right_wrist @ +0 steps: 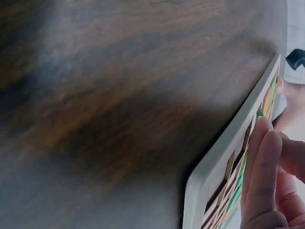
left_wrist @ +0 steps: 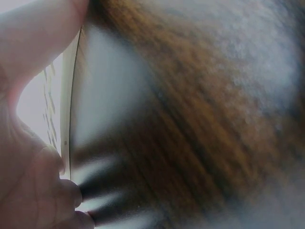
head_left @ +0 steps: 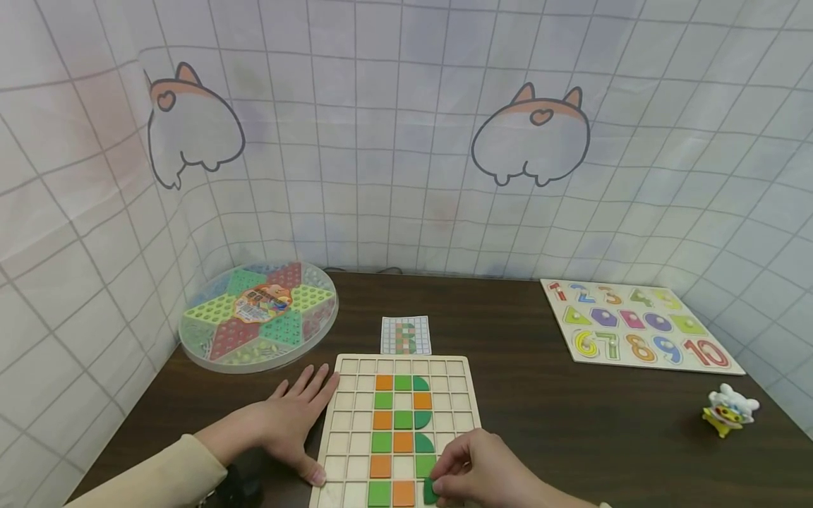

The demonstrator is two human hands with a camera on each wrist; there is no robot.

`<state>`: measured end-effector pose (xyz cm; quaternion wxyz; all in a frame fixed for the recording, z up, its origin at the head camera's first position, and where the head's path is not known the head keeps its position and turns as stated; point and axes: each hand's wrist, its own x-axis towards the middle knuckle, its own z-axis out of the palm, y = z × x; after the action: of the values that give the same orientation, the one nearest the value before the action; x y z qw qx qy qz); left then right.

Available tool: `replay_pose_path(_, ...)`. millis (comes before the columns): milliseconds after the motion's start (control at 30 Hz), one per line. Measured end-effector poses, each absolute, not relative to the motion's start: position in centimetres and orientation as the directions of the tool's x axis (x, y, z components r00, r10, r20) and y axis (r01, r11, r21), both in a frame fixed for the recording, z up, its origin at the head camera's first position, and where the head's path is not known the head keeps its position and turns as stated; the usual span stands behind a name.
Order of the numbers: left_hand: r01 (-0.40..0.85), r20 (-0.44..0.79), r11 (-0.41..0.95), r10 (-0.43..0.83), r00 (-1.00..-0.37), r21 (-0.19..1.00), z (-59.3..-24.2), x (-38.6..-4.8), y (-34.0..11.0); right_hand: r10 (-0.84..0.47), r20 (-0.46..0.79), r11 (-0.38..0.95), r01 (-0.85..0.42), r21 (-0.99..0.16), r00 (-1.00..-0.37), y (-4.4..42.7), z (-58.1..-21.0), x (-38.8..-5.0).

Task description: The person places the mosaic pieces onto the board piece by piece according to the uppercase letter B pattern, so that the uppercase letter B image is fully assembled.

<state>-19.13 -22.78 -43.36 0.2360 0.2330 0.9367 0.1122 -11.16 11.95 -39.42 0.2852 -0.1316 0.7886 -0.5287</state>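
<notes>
A pale wooden grid board [head_left: 459, 422] lies on the dark table, with orange, light green and dark green tiles filling some squares of its middle columns. Between thumb and fingertips my right hand [head_left: 481, 471] pinches a dark green rounded tile [head_left: 429, 492] over the lower part of the grid. In the right wrist view the fingers [right_wrist: 263, 176] reach past the board's edge, and only a bit of that tile shows. My left hand [head_left: 293, 425] lies with fingers spread along the board's left side, its thumb and fingertips at the edge. The left wrist view shows its palm [left_wrist: 28, 191] close up.
Just behind the board is a small printed pattern card [head_left: 405, 336]. A round Chinese checkers set [head_left: 259, 316] sits at the back left, a number puzzle board [head_left: 635, 326] at the back right. One small toy figure [head_left: 729, 410] stands at the right.
</notes>
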Motion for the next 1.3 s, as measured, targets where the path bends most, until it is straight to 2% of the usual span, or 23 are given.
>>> replay_pose_path(533, 0.390, -0.384, 0.867, 0.490, -0.783, 0.311, -43.3, -19.0, -22.8, -0.507, -0.292, 0.527, -0.023, -0.850, -0.811, 11.1, -39.8, -11.0)
replay_pose_path(633, 0.393, -0.380, 0.866, 0.491, -0.784, 0.310, -43.3, -19.0, -22.8, -0.536, -0.298, 0.533, -0.044, -0.845, -0.790, 11.6, -41.7, -11.8)
replay_pose_path(833, 0.392, -0.376, 0.864, 0.493, -0.785, 0.316, -43.3, -19.0, -22.8, -0.580, -0.295, 0.560, -0.108, -0.821, -0.760, 13.1, -48.1, -14.4)
replay_pose_path(967, 0.392, -0.375, 0.863, 0.495, -0.784, 0.319, -43.4, -19.0, -22.9, -0.605, -0.275, 0.594, -0.194, -0.781, -0.747, 13.2, -49.6, -15.2)
replay_pose_path(1133, 0.391, -0.377, 0.865, 0.493, -0.784, 0.315, -43.4, -19.0, -22.8, -0.624, -0.224, 0.604, -0.279, -0.747, -0.749, 12.8, -48.6, -14.9)
replay_pose_path(1300, 0.391, -0.379, 0.864, 0.493, -0.783, 0.317, -43.3, -19.0, -22.8, -0.609, -0.179, 0.622, -0.325, -0.712, -0.773, 11.3, -42.2, -12.3)
